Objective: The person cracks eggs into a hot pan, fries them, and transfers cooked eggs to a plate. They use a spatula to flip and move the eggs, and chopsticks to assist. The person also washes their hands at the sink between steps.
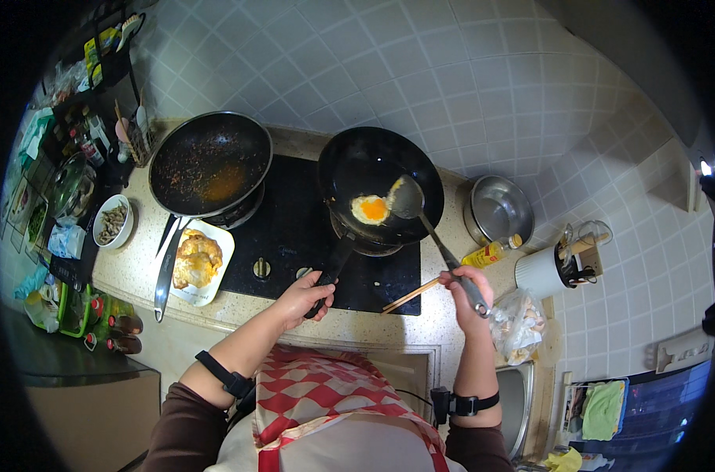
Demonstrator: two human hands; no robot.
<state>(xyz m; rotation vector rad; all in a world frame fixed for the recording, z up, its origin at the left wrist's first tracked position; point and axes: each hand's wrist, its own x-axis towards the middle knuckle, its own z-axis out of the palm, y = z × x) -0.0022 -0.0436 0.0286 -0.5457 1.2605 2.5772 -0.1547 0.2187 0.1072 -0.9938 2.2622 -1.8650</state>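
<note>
My left hand (308, 297) grips the black handle of a dark wok (357, 153) over the right burner. Inside lies one egg (371, 209) with an orange yolk and a white rim. My right hand (468, 292) holds a metal spatula (407, 196) by its handle; the blade rests in the wok just right of the egg, with some egg residue on it. A second pan (216, 153), with reddish oil and bits in it, stands at the left burner. Below that pan, fried eggs (197, 259) lie on a white plate (224, 236).
Wooden chopsticks (410, 296) lie at the cooktop's (286, 236) right front. To the right are a metal pot (500, 209), an oil bottle (492, 253), a white utensil holder (537, 272) and a plastic bag (517, 321). A white bowl (128, 227) of food stands left.
</note>
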